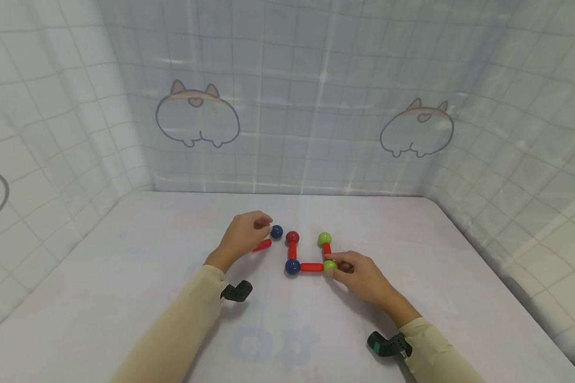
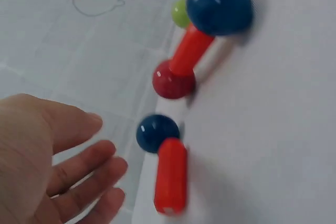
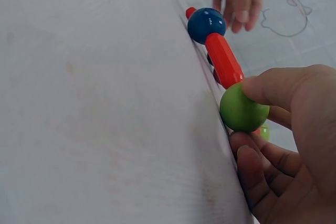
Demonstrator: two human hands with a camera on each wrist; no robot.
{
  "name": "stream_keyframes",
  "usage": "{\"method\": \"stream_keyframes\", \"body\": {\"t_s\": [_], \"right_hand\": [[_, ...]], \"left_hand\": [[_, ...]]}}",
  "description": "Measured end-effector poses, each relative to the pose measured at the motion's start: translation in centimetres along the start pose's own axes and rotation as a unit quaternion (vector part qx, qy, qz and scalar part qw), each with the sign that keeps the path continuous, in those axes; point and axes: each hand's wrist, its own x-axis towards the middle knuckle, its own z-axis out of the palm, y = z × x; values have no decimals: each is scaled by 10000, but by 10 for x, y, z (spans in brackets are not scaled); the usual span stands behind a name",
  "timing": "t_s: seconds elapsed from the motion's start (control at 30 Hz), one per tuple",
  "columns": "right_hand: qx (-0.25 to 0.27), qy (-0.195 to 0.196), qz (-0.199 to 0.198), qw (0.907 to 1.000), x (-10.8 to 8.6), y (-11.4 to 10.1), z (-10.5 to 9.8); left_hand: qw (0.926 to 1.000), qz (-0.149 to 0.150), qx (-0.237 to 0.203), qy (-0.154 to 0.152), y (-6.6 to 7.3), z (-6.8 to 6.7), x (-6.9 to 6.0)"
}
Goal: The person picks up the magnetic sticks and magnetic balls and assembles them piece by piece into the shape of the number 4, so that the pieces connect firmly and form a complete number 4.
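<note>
Red rods and colored balls form a U shape on the table. Its near side has a blue ball (image 1: 292,266), a red rod (image 1: 311,267) and a green ball (image 1: 330,266). My right hand (image 1: 361,274) pinches that green ball between thumb and fingers. A red ball (image 1: 292,237) tops the left arm of the U; another green ball (image 1: 325,238) tops the right. My left hand (image 1: 243,234), fingers apart and holding nothing, hovers beside a separate blue ball (image 1: 276,232) and red rod (image 2: 171,177). Whether those two join, I cannot tell.
The white table (image 1: 287,335) has its far edge behind the pieces. A grid-patterned curtain (image 1: 306,133) with animal drawings hangs at the back and sides. Each sleeve carries a dark wrist device, such as the left one (image 1: 237,291).
</note>
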Motion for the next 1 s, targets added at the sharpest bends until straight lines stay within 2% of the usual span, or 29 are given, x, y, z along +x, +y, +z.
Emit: {"method": "stream_keyframes", "body": {"t_s": [0.17,0.33,0.43,0.7,1.0], "right_hand": [[-28,35,70,10000,1,2,0],[12,44,78,10000,1,-1,0],[51,29,75,10000,1,-2,0],[32,-65,54,10000,1,-1,-1],[85,-63,26,9999,-1,-3,-3]], "left_hand": [[9980,-348,454,-266,-10,-2,-6],[9938,-587,774,-548,-14,-3,-9],[9922,-611,889,-624,-16,-1,-10],[9935,-536,903,-448,-20,6,-14],[9929,-483,1027,-370,-18,5,-18]]}}
